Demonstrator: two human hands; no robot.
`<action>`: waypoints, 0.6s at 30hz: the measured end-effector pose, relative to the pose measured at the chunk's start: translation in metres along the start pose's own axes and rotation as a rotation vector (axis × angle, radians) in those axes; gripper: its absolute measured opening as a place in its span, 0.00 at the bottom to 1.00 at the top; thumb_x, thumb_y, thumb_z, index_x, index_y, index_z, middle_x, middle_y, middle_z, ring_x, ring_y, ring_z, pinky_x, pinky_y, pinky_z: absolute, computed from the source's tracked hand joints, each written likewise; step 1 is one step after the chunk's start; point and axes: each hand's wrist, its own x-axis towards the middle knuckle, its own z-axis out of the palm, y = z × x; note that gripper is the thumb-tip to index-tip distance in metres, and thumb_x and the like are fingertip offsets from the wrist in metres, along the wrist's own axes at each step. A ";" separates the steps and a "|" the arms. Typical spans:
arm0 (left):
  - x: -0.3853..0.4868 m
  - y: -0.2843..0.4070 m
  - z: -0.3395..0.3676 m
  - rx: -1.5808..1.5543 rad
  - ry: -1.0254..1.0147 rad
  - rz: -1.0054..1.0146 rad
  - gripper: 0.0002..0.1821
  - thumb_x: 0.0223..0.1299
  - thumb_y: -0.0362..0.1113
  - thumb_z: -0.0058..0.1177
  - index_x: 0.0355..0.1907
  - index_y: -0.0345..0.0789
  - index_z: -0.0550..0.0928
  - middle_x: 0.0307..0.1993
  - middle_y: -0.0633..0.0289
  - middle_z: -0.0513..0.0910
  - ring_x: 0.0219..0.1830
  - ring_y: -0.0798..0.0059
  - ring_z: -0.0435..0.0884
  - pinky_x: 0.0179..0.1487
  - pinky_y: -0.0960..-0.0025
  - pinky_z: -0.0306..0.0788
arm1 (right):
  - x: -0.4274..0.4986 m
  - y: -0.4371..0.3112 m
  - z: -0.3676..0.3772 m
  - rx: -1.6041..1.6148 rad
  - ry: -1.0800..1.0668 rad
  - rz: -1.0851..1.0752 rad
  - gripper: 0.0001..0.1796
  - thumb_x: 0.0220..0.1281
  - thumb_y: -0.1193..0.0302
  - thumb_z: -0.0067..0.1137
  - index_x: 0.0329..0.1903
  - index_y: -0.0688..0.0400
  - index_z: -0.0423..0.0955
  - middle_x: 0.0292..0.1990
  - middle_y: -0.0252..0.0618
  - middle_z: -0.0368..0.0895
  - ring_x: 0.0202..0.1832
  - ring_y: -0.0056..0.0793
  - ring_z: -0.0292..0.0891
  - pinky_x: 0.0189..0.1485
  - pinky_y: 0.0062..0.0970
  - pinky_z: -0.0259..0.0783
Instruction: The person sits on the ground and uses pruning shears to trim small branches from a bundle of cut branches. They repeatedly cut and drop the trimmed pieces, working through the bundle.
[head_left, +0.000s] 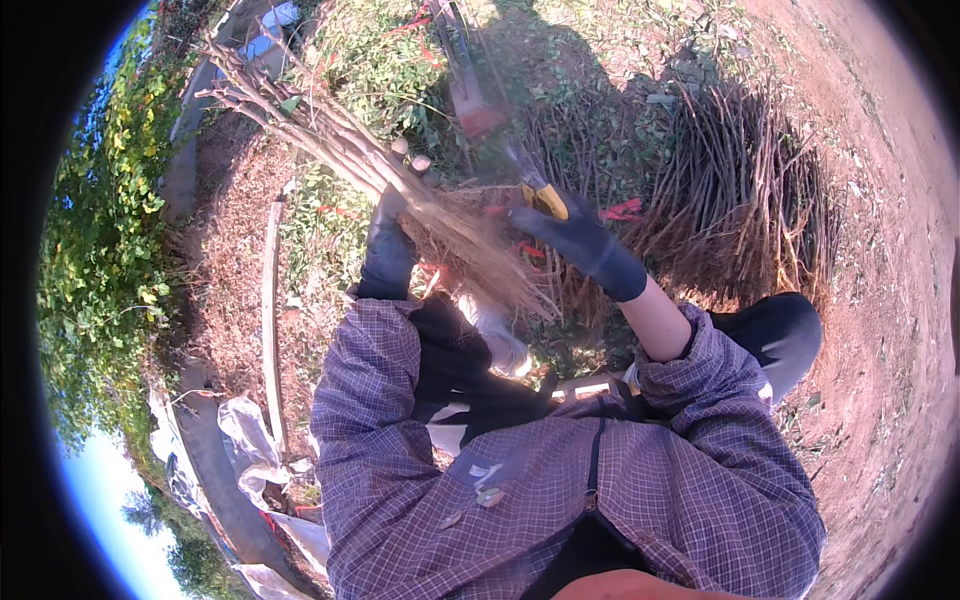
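Observation:
A bundle of bare-root saplings (341, 150) lies slantwise in my gloved left hand (391, 240), which grips it around the lower stems. Its fine roots (487, 259) point down and right, toward my lap; the cut-looking stem tops reach up and left. My right hand (566, 232), in a dark glove, is closed around the yellow handles (551, 201) of what look like pruning shears. Their metal blades (525, 161) point upward and are blurred. The shears are just right of the roots, apart from the stems.
Another large heap of bare-root saplings (739, 187) lies at right, beside my knee. Red ties (622, 210) and cut leaves (390, 97) litter the ground. A blurred tool with a reddish end (480, 112) is ahead. A wooden strip (271, 315) and white plastic sheeting (247, 442) lie left.

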 end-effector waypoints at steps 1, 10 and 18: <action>0.000 0.000 0.001 0.064 0.102 -0.011 0.40 0.67 0.56 0.50 0.73 0.35 0.56 0.62 0.57 0.70 0.59 0.63 0.75 0.60 0.56 0.75 | -0.006 -0.018 0.011 -0.129 0.008 0.045 0.27 0.57 0.53 0.68 0.48 0.61 0.74 0.33 0.37 0.78 0.35 0.26 0.74 0.39 0.29 0.71; -0.013 0.012 0.028 -0.106 0.132 0.010 0.33 0.64 0.50 0.50 0.65 0.32 0.65 0.58 0.51 0.74 0.58 0.58 0.77 0.62 0.55 0.73 | -0.014 -0.040 0.055 -0.341 -0.024 -0.043 0.43 0.51 0.46 0.70 0.59 0.63 0.65 0.40 0.53 0.79 0.41 0.42 0.79 0.44 0.37 0.72; 0.001 0.015 0.044 -0.205 -0.017 0.155 0.37 0.65 0.42 0.47 0.74 0.38 0.52 0.73 0.50 0.57 0.76 0.51 0.51 0.77 0.46 0.50 | -0.014 -0.031 0.069 -0.471 0.091 -0.250 0.40 0.47 0.52 0.73 0.56 0.63 0.65 0.39 0.52 0.78 0.36 0.47 0.79 0.40 0.38 0.73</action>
